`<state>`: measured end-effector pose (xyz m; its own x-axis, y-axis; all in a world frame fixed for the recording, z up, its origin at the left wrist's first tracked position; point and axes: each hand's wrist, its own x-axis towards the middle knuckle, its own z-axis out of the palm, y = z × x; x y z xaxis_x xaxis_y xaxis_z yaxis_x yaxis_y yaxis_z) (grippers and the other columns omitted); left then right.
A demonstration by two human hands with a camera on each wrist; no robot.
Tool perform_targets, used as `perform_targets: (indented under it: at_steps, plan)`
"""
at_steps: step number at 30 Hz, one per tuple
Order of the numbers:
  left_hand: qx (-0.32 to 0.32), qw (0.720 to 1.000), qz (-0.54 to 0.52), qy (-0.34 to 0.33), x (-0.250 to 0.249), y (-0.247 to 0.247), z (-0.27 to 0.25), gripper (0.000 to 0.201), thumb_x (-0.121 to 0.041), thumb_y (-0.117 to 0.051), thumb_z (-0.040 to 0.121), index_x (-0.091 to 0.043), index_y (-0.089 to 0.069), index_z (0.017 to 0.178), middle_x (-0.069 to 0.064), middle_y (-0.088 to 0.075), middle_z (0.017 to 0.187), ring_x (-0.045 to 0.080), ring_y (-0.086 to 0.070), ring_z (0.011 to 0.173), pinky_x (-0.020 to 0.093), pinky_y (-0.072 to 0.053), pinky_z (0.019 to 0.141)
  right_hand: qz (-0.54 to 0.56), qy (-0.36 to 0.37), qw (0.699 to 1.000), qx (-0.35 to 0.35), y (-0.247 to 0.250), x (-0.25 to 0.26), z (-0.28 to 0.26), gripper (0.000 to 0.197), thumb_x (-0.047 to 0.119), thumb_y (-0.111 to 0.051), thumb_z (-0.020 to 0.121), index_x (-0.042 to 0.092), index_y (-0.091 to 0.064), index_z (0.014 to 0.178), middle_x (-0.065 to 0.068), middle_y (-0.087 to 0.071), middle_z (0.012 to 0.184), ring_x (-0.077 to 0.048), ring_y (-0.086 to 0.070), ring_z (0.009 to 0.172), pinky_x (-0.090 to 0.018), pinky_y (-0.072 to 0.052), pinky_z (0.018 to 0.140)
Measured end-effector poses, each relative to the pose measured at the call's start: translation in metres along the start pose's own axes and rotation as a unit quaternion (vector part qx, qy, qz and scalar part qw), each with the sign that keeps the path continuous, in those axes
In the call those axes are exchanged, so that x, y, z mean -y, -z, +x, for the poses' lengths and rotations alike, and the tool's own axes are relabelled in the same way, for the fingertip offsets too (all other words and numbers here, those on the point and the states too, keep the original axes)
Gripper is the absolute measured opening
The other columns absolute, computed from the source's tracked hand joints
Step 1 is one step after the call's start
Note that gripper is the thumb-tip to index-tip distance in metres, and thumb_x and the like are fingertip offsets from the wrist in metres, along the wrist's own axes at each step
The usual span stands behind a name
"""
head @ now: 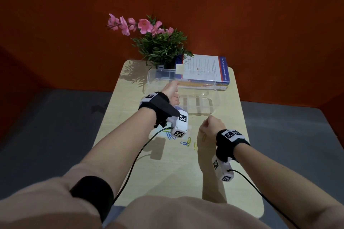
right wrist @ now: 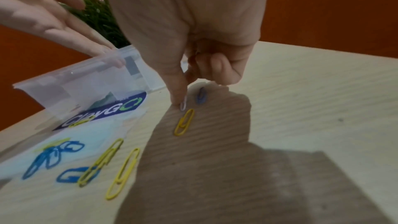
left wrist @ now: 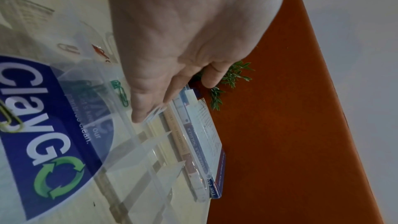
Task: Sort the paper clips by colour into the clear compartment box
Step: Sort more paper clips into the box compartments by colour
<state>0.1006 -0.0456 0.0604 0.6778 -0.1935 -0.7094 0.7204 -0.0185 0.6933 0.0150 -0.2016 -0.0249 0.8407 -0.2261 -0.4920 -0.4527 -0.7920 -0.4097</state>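
Note:
The clear compartment box (head: 214,98) lies at the far middle of the table, its lid (head: 162,76) raised. My left hand (head: 172,87) rests straight fingers (left wrist: 140,108) on the lid's edge. Green clips (left wrist: 120,91) and red clips (left wrist: 100,51) lie in separate compartments. My right hand (head: 208,121) hovers low in front of the box, fingers curled, thumb and finger pinching a white clip (right wrist: 183,106). Under it on the table lie a yellow clip (right wrist: 184,122) and a blue clip (right wrist: 201,98). More blue clips (right wrist: 51,157) and yellow clips (right wrist: 122,173) lie to the left.
A printed ClayGo sheet (right wrist: 103,111) lies under the box's near left corner, with one yellow clip on it. Stacked books (head: 204,72) and a potted plant (head: 160,42) stand behind the box against the red wall. The table (head: 167,173) is narrow with rounded corners.

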Motion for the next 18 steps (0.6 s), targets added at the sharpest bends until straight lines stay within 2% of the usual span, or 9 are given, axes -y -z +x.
perform_targets:
  at_steps: [2,3,5,7,9,11,13,15,18]
  plan:
    - [0.015,1.000,0.002,-0.002,0.000,0.001,-0.001,0.069,-0.039,-0.035,0.099,0.000,-0.012,0.152,0.028,-0.010,0.159,0.039,-0.012,0.148,0.044,-0.017,0.121,0.029,0.005,0.999,0.017,0.003,0.001,-0.001,0.013,0.022,-0.061,0.086,0.010,-0.056,0.083,-0.009,-0.066,0.098,-0.028,-0.061,0.094,-0.035,-0.047,0.080]
    - [0.020,1.000,0.001,-0.011,-0.001,0.002,-0.002,0.068,-0.039,-0.035,0.099,-0.001,-0.014,0.152,0.027,-0.010,0.159,0.039,-0.012,0.149,0.043,-0.016,0.121,0.065,0.001,0.997,0.030,0.004,0.001,-0.001,0.019,0.023,-0.062,0.086,0.013,-0.052,0.074,-0.006,-0.063,0.087,-0.024,-0.058,0.085,-0.033,-0.045,0.076]
    - [0.016,0.999,0.010,-0.042,0.000,0.008,-0.005,0.062,-0.038,-0.033,0.101,-0.003,-0.022,0.150,0.024,-0.016,0.159,0.039,-0.018,0.147,0.043,-0.018,0.120,0.188,-0.009,0.980,0.062,0.008,0.002,-0.004,0.026,0.022,-0.062,0.087,0.014,-0.049,0.066,-0.004,-0.057,0.073,-0.017,-0.050,0.063,-0.030,-0.043,0.064]
    - [0.001,0.996,0.037,-0.081,0.003,0.017,-0.012,0.055,-0.037,-0.031,0.102,-0.005,-0.031,0.146,0.022,-0.030,0.154,0.037,-0.035,0.140,0.041,-0.029,0.117,0.332,-0.018,0.937,0.103,0.016,0.007,-0.009,0.019,0.015,-0.061,0.088,0.008,-0.055,0.072,-0.009,-0.059,0.079,-0.012,-0.040,0.052,-0.025,-0.036,0.053]
    - [-0.015,0.991,0.060,-0.116,0.011,0.032,-0.018,0.050,-0.035,-0.028,0.103,-0.006,-0.041,0.141,0.020,-0.042,0.146,0.032,-0.050,0.127,0.039,-0.039,0.109,0.437,-0.023,0.888,0.143,0.028,0.016,-0.013,0.011,0.011,-0.057,0.091,0.005,-0.057,0.081,-0.008,-0.059,0.081,-0.009,-0.033,0.050,-0.020,-0.030,0.048]
    - [-0.029,0.989,0.069,-0.129,0.023,0.048,-0.023,0.046,-0.032,-0.028,0.103,-0.005,-0.047,0.134,0.020,-0.050,0.139,0.029,-0.057,0.113,0.037,-0.044,0.103,0.500,-0.018,0.850,0.166,0.040,0.030,-0.008,0.014,0.010,-0.052,0.093,0.010,-0.054,0.079,-0.004,-0.055,0.074,-0.007,-0.031,0.047,-0.017,-0.028,0.043]
    - [-0.045,0.988,0.078,-0.128,0.038,0.060,-0.029,0.043,-0.029,-0.030,0.102,-0.003,-0.050,0.130,0.018,-0.054,0.133,0.027,-0.060,0.106,0.034,-0.049,0.093,0.546,-0.031,0.819,0.174,0.050,0.049,0.000,0.014,0.009,-0.047,0.095,0.012,-0.050,0.082,-0.003,-0.050,0.070,-0.007,-0.032,0.046,-0.016,-0.029,0.042]
    - [-0.058,0.988,0.091,-0.114,0.055,0.067,-0.033,0.040,-0.028,-0.034,0.100,-0.004,-0.053,0.127,0.016,-0.057,0.127,0.026,-0.062,0.104,0.031,-0.051,0.086,0.545,-0.044,0.820,0.169,0.055,0.068,0.008,0.014,0.008,-0.041,0.096,0.011,-0.047,0.084,-0.001,-0.044,0.067,-0.009,-0.034,0.052,-0.018,-0.030,0.048]
    - [-0.062,0.988,0.111,-0.091,0.076,0.071,-0.034,0.037,-0.028,-0.036,0.100,-0.005,-0.054,0.123,0.013,-0.059,0.119,0.027,-0.063,0.101,0.039,-0.049,0.095,0.503,-0.043,0.850,0.149,0.058,0.095,0.017,0.025,0.002,-0.035,0.097,0.009,-0.045,0.076,-0.004,-0.040,0.064,-0.014,-0.037,0.056,-0.024,-0.034,0.056]
